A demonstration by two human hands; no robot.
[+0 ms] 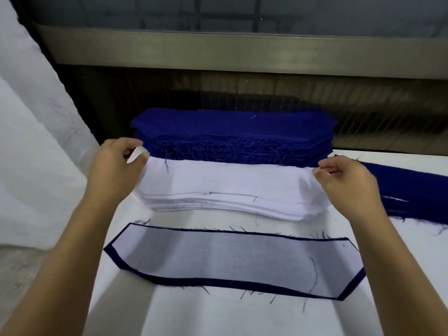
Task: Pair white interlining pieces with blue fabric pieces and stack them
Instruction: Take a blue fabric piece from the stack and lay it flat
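My left hand [116, 163] pinches the left end of the top piece on the white stack [230, 190], mid-worktop [218, 316]. The blue stack [232, 137] sits just behind, touching it, toward the far edge. A paired piece [232, 260], white on blue, lies flat toward the near edge. My right hand [349, 180] pinches the top piece's right end. Loose blue fabric [412, 190] lies at the right edge.

Tall blue stack [232, 138] blocks the far side; open tabletop [218, 318] lies along the near edge.
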